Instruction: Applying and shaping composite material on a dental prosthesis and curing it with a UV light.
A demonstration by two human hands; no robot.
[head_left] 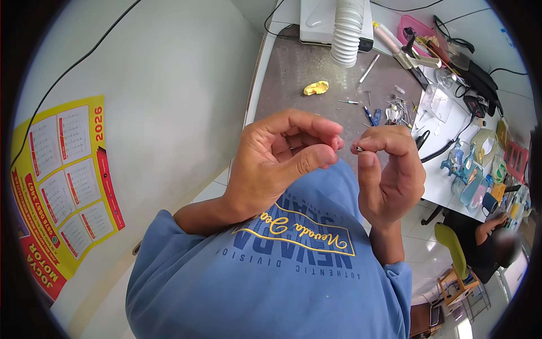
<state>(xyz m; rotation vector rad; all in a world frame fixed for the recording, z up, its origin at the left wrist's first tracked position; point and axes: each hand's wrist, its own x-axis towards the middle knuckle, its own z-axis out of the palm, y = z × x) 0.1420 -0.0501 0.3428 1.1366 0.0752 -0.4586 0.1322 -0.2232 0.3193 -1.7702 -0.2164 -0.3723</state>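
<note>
My left hand (271, 158) is raised over the near edge of the bench, its fingers curled and brought close to the thumb. Whatever lies between those fingertips, if anything, is too small to make out. Just to its right, my right hand (392, 172) pinches a tiny shiny metal piece (359, 149) between thumb and forefinger. A small gap separates the two hands' fingertips. Beyond them on the brown bench top (288, 73) lies a lumpy yellow piece (316, 87) resembling a dental cast. A thin pointed tool (348, 102) rests to the right of it.
A white ribbed hose (345, 34) hangs over the bench's far side. A white pen-like stick (369, 68), scattered small metal tools (400, 110) and a pink basket (415, 28) stand right. A wall with a yellow calendar (68, 192) is left; another person (491, 243) sits far right.
</note>
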